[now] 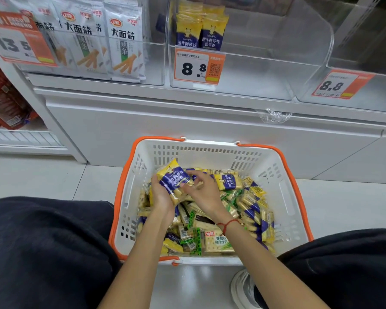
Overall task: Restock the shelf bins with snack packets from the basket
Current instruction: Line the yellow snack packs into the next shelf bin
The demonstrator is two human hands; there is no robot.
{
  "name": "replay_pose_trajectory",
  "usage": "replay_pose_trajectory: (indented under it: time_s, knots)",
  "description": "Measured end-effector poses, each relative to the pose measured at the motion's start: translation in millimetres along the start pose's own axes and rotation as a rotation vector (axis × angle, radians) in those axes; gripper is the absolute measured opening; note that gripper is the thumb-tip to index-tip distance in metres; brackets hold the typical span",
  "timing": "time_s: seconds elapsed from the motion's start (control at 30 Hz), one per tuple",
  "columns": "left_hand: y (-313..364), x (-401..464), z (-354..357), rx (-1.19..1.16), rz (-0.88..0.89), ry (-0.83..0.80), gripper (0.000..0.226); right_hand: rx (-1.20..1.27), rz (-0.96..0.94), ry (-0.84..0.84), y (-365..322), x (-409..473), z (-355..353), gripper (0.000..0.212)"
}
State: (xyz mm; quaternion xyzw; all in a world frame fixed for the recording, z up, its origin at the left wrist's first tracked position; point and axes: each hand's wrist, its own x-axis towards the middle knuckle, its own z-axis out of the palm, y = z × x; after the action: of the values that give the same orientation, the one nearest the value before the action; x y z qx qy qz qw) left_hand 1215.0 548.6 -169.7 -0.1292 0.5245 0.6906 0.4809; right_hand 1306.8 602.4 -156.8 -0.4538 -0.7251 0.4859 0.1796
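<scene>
A white basket with orange handles (274, 175) stands on the floor between my knees, full of yellow-and-blue snack packets (254, 210) and green-striped cracker packets (216, 240). My left hand (162, 195) grips a small stack of yellow-and-blue packets (174, 178) above the pile. My right hand (204, 192) reaches over the pile beside that stack, its fingertips pinching the stack's right edge. On the shelf above, a clear bin (250, 72) with an 8.8 price tag holds a few of the same yellow-and-blue packets (201, 30) at its left.
The bin to the left (156, 63) is filled with white spicy-strip bags. Another clear bin (366, 99) with an 8.8 tag sits at the right. White cabinet fronts run below the shelf. A crumpled bit of clear plastic (274, 115) lies on the ledge.
</scene>
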Motion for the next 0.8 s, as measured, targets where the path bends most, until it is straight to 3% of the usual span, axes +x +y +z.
replay_pose_trajectory:
  time_s: [0.07,0.17,0.27,0.33,0.4,0.47,0.6,0.67,0.8]
  knots:
    - [1.9,-1.1,0.0,0.001,0.009,-0.025,0.051,-0.018,0.014,-0.007,0.0,-1.2,1.6,0.034]
    - [2.0,-1.8,-1.9,0.020,0.017,-0.056,0.035,0.089,0.069,-0.057,-0.5,-2.6,0.6,0.034]
    - [0.1,0.2,-3.1,0.092,-0.047,-0.075,0.021,0.206,0.140,-0.214,0.8,8.2,-12.5,0.021]
    - [-0.6,2.4,-3.1,0.084,-0.101,-0.070,0.023,0.200,0.190,-0.194,11.6,25.9,-25.7,0.017]
    - [-1.3,4.6,-4.6,0.050,-0.137,-0.078,0.022,-0.065,0.198,-0.046,35.0,46.2,-44.1,0.026]
    - [-4.1,7.0,-8.1,0.039,-0.166,-0.102,0.023,-0.456,0.217,-0.003,58.9,61.7,-63.3,0.049]
    - [-10.9,13.1,-11.4,0.067,-0.212,-0.111,0.030,-0.817,0.243,-0.266,84.4,76.0,-73.1,0.071]
    - [-12.4,16.2,-10.5,0.072,-0.222,-0.112,0.029,-0.921,0.244,-0.334,91.1,78.2,-69.4,0.073]
    - [-18.5,22.0,-10.7,0.116,-0.210,-0.111,0.032,-1.176,0.120,-0.168,93.7,76.5,-68.7,0.044]
